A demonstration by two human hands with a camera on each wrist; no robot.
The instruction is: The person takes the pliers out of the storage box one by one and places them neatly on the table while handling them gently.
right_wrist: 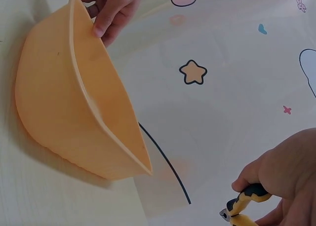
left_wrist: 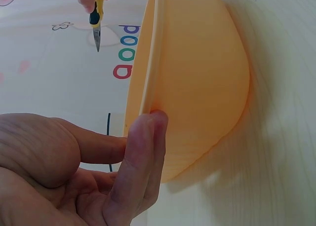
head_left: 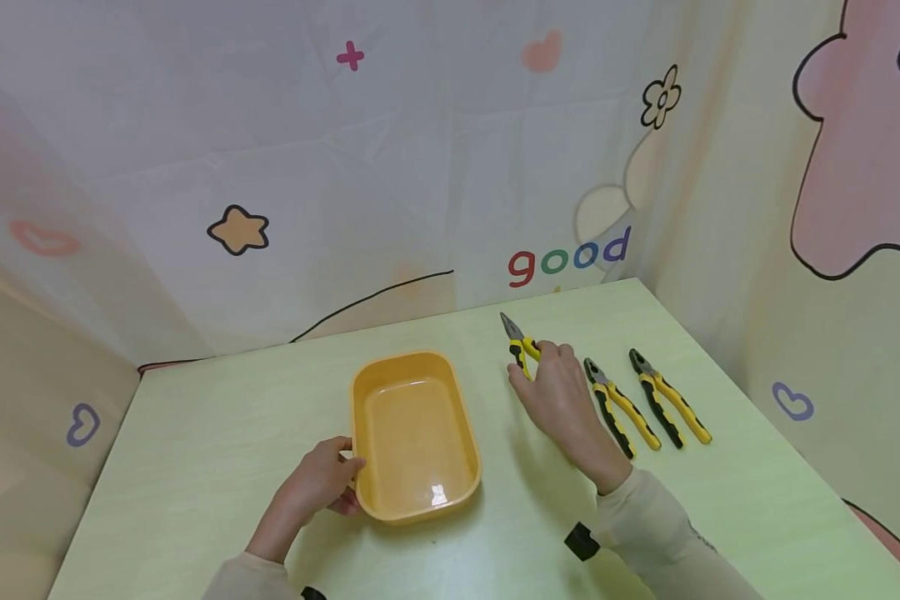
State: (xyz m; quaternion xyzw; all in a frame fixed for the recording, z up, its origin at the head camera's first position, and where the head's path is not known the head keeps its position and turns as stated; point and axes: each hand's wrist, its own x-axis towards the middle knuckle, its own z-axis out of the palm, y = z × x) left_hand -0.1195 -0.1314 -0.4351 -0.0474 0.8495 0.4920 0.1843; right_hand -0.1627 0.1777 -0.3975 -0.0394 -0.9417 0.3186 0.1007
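Note:
At the left rim of a yellow-orange plastic basin (head_left: 416,429), my left hand (head_left: 317,482) pinches the edge, thumb inside and fingers outside. The left wrist view shows this grip on the basin wall (left_wrist: 202,73) closely. To the right of the basin, my right hand (head_left: 562,404) holds long-nose pliers (head_left: 513,329) by their yellow and black handles. Their pointed tip faces away from me; in the left wrist view the pliers (left_wrist: 97,31) appear raised above the table. In the right wrist view only the pivot and part of the handles (right_wrist: 242,199) show. The basin holds nothing.
Two more yellow and black pliers lie side by side at the right, the nearer pair (head_left: 600,382) close to my right wrist and the other pair (head_left: 647,367) beyond it. A pale green table (head_left: 217,425) bears everything, with printed curtains (head_left: 390,192) behind and at both sides.

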